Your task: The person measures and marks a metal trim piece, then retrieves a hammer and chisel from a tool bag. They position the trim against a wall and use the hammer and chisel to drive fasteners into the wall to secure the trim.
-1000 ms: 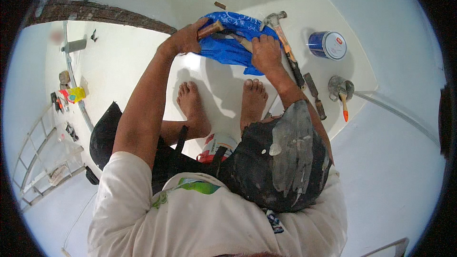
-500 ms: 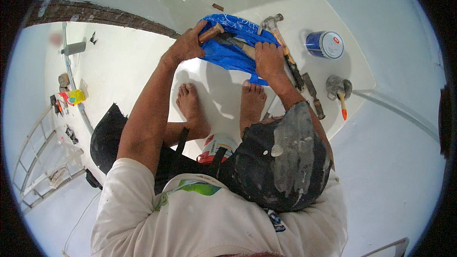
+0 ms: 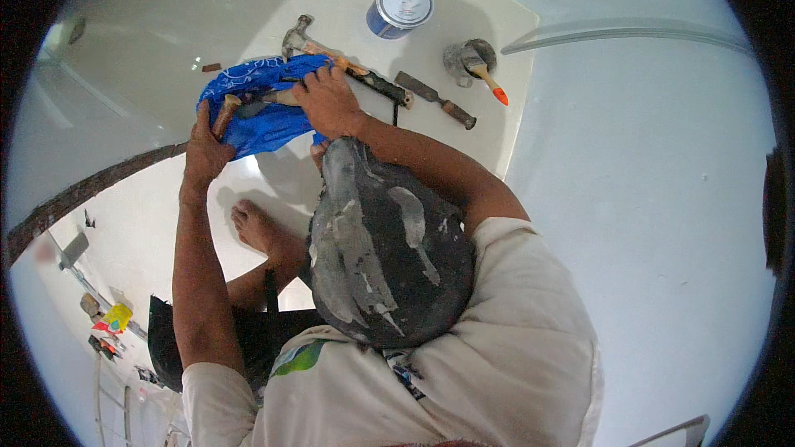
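Note:
A blue plastic bag [image 3: 269, 134] with a white pattern is spread between my hands over the floor. My left hand [image 3: 204, 153] grips its left edge, the thumb close to a brown wooden handle [image 3: 224, 116] lying in the bag. My right hand [image 3: 328, 101] is closed on the right edge, fingers bent beside the end of a pale-handled tool [image 3: 281, 98], whose dark blade is partly covered by blue plastic. Just beyond the right hand lies a claw hammer [image 3: 335, 58] with a worn handle. A chisel-like flat tool [image 3: 437, 101] rests farther right.
A blue paint can with a white lid [image 3: 401, 8] stands beyond the hammer. To its right, a grey metal cup [image 3: 457, 64] holds a paintbrush [image 3: 489, 83] with an orange tip. A small brown piece [image 3: 211, 67] lies past the bag. A wall [image 3: 629, 165] rises on the right.
My view has swung to the right, so everything sits farther left in the picture. Both hands keep their hold on the bag, and the tools stay within it.

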The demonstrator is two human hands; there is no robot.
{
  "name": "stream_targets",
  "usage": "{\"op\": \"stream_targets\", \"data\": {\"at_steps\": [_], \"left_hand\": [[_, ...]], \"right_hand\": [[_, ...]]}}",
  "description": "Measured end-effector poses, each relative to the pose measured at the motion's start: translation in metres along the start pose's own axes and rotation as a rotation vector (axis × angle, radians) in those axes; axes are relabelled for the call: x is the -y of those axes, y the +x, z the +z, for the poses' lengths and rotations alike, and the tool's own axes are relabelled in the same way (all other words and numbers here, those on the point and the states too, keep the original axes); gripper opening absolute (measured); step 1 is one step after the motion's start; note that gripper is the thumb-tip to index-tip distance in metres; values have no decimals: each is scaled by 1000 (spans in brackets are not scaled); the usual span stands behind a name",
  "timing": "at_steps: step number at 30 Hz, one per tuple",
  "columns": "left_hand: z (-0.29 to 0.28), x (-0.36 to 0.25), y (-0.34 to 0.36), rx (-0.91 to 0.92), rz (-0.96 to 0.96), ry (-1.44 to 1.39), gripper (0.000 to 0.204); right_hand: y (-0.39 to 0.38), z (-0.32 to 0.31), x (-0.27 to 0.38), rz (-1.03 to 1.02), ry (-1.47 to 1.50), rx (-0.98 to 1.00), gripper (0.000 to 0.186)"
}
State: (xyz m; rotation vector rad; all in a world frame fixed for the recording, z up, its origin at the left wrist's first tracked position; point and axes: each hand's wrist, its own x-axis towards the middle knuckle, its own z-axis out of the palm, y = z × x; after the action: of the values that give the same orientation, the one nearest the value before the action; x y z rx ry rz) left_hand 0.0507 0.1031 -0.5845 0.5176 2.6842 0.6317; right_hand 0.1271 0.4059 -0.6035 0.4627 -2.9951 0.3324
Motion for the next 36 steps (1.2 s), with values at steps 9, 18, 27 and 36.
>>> {"op": "stream_targets", "data": {"at_steps": [9, 18, 27, 36], "left_hand": [[25, -19, -6, 10, -64, -112, 118], [17, -21, -13, 84, -140, -34, 114], [16, -39, -8, 83, -279, -170, 127], [30, -21, -5, -35, -206, -234, 113]], "right_hand": [[-16, -18, 10, 251, 135, 218, 25], [-34, 0, -1, 115, 44, 164, 26], [-9, -9, 0, 552, 628, 242, 54], [-37, 30, -26, 633, 1525, 102, 37]]}}
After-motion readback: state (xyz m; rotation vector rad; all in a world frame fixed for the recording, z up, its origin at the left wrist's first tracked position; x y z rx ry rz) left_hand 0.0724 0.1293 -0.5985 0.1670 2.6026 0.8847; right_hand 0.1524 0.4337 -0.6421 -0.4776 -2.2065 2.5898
